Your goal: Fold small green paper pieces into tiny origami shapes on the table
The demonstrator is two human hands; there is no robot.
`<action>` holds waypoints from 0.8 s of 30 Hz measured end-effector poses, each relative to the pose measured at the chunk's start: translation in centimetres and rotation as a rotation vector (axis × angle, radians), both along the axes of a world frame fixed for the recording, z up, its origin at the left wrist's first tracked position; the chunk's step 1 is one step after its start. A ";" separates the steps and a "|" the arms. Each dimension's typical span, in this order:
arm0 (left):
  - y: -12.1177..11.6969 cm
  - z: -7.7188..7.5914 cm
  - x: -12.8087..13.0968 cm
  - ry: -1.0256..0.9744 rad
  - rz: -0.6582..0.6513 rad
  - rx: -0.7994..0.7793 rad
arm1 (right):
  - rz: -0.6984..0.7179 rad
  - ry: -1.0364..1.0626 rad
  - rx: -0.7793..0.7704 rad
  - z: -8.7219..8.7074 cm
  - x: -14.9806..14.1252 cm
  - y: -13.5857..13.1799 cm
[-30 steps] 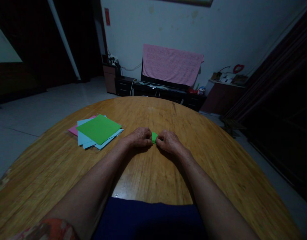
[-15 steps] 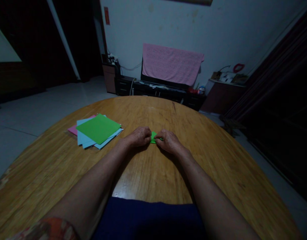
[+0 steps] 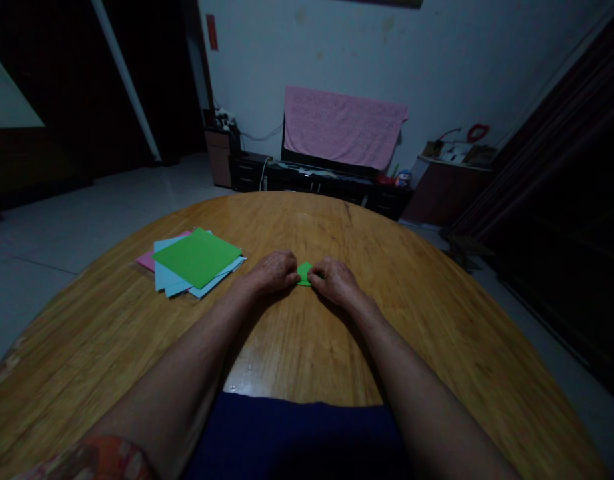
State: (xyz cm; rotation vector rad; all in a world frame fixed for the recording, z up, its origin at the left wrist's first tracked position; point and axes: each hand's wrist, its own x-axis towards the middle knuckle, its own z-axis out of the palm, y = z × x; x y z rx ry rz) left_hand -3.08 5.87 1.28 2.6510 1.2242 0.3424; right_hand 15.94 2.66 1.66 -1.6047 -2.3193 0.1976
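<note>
Bright green folded paper (image 3: 303,273), pale blue sheets (image 3: 173,283), pink sheet (image 3: 146,261), honey-brown grained tabletop (image 3: 297,227), seemingly orange-patterned sleeve (image 3: 97,460)

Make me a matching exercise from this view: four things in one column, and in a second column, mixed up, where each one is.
Things:
1. small green paper
2. large green sheet
3. pink cloth
4. pink sheet

Places:
A. draped over a dark panel
B. between the left hand and right hand
C. on top of the blue sheets
D. under the blue sheets, one edge showing

Pairs: 1-B, 2-C, 3-A, 4-D
</note>
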 end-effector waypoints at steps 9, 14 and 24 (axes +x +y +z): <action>-0.1 0.1 -0.3 0.046 0.020 0.018 | -0.013 -0.008 0.001 -0.3 0.0 0.3; -0.2 -0.1 -0.2 0.030 0.030 0.025 | -0.013 0.002 -0.007 -0.3 0.0 0.3; -0.4 0.0 -0.3 -0.004 0.041 0.014 | -0.026 0.008 -0.014 -0.2 0.0 0.1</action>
